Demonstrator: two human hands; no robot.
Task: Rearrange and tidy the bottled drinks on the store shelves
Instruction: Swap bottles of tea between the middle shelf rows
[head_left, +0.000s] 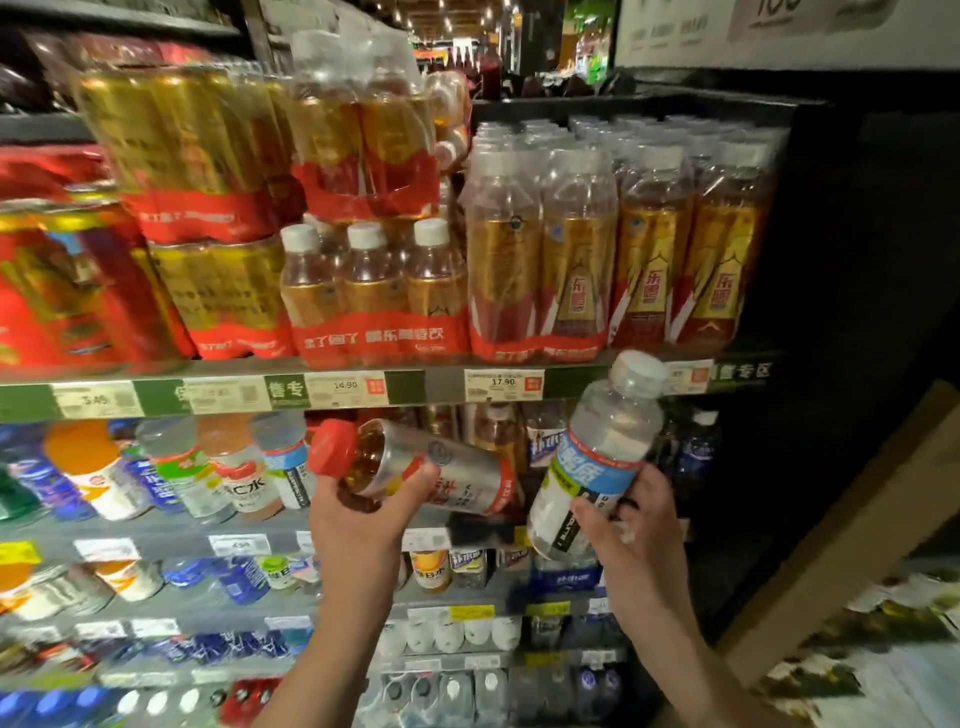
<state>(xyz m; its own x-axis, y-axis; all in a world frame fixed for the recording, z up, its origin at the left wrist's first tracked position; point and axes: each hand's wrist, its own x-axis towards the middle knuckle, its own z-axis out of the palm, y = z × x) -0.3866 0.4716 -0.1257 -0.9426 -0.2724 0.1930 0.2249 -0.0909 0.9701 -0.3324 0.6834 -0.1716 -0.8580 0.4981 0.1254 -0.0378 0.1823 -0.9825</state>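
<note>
Left hand (358, 512) grips red-capped bottle (415, 465) underneath — right hand (631, 525) clasps white-capped bottle (597, 457).

left hand (358, 512) gripping red-capped bottle (415, 467), right hand (636, 525) gripping white-capped bottle (597, 457), stocked shelves (234, 392) behind

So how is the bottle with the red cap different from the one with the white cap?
The red-capped bottle holds amber drink, wears a silver label and lies almost sideways in the left hand. The white-capped bottle holds pale cloudy drink, wears a blue label and leans only slightly, cap up, in the right hand. It also looks bigger. Both are plastic, capped and held off the shelf.
</note>
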